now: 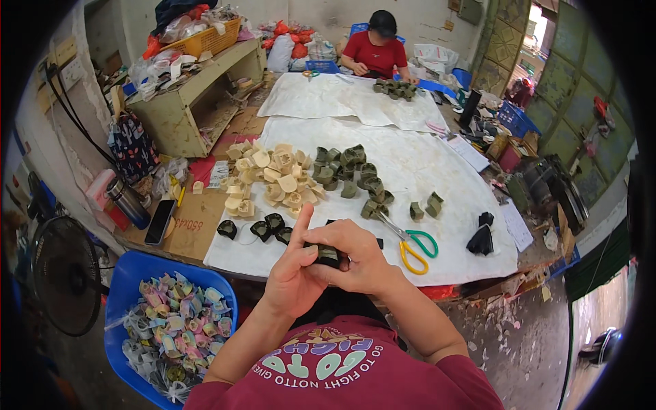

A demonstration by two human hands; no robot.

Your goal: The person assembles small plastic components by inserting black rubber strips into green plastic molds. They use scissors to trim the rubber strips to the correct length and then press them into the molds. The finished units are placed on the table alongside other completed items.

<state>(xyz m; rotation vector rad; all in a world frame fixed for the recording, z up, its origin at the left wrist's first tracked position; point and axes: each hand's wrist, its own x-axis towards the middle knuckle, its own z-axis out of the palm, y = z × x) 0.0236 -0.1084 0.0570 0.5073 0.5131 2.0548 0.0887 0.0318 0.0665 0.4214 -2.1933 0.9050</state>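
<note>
Close in front of me, both hands meet around a small dark green and black curved piece [326,255]. My right hand [359,256] curls its fingers and thumb round it. My left hand [292,277] presses its thumb on the near side, with one finger pointing up. Just beyond lie several black cup-shaped pieces [275,223] in a row, partly hidden by my fingers. Scissors [408,240] with one green and one yellow handle rest to the right. Heaps of cream pieces [277,174] and olive-green pieces [350,164] sit farther back on the white cloth [451,205].
At lower left stands a blue tub [119,342] of pastel pieces, near a fan [65,280]. A phone [160,222] and a metal flask [128,203] lie left. A black bundle [481,236] rests on the right. A person in red [377,53] works at the far end.
</note>
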